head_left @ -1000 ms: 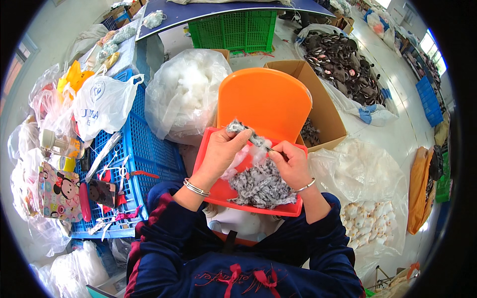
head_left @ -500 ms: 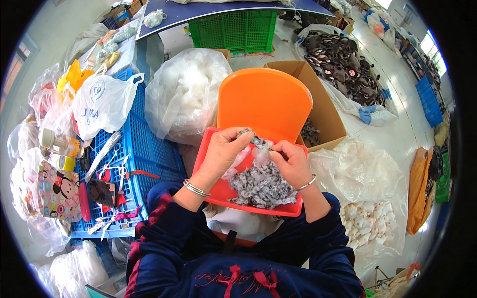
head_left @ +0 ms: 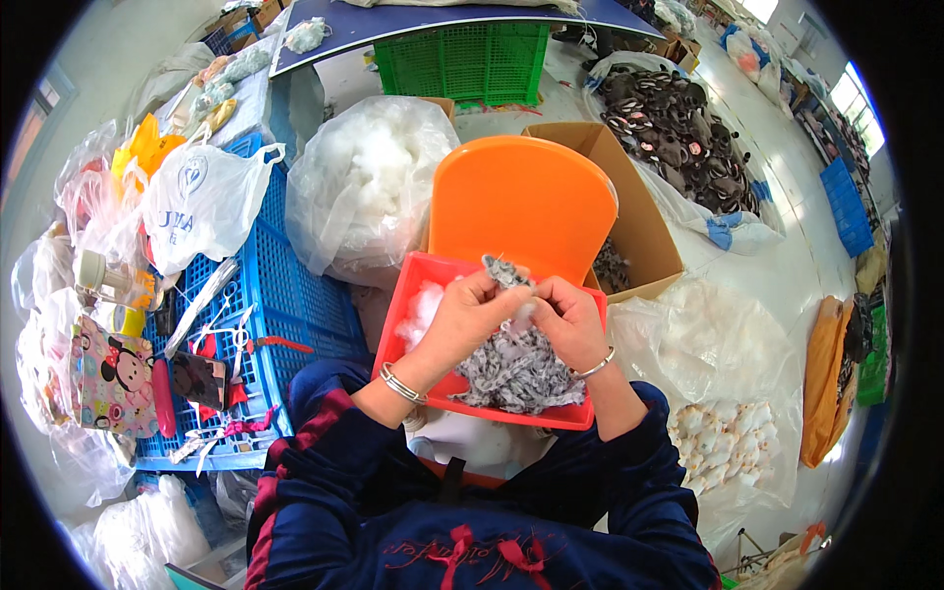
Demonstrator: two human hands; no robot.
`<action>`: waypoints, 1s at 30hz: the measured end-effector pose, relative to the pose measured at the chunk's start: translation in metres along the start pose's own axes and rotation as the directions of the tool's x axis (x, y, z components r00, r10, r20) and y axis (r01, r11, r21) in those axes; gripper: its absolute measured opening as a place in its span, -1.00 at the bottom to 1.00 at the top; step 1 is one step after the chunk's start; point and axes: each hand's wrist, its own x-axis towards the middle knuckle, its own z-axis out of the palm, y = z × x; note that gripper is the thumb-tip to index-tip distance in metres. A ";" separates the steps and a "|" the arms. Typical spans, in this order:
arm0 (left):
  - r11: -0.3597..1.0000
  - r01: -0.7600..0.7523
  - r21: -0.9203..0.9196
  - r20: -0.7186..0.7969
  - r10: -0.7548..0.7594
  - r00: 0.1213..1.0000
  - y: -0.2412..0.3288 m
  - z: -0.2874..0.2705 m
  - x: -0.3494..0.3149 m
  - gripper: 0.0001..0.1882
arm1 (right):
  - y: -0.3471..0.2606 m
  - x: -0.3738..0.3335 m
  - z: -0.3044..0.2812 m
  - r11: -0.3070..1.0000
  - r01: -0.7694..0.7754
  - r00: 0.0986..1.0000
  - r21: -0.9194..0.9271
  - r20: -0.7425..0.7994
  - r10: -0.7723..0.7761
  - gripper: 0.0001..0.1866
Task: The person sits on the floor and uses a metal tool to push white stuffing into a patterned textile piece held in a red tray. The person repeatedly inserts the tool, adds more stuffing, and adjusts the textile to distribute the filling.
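Observation:
Over a red plastic tray on my lap, my two hands are close together. My left hand pinches a small grey mottled plush piece, whose tip sticks up above the fingers. Against its lower end my right hand is closed, with a bit of white fluff showing by the fingertips. Below the hands lies a heap of similar grey mottled plush pieces. White stuffing fills the tray's left side, partly behind my left hand.
An orange chair stands just beyond the tray. To its left is a clear bag of stuffing, to its right a cardboard box. A blue crate with scissors stands at left; white plush pieces lie on plastic at right.
My left hand has moved right, nearer my right hand, and the plush piece now stands more upright between them. More white stuffing shows at the tray's left.

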 end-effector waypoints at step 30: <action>0.992 0.014 0.123 0.470 -0.071 0.880 -0.014 -0.007 0.003 -0.64 | 0.009 0.011 -0.024 0.931 -0.138 0.974 0.338 -0.125 0.190 -0.91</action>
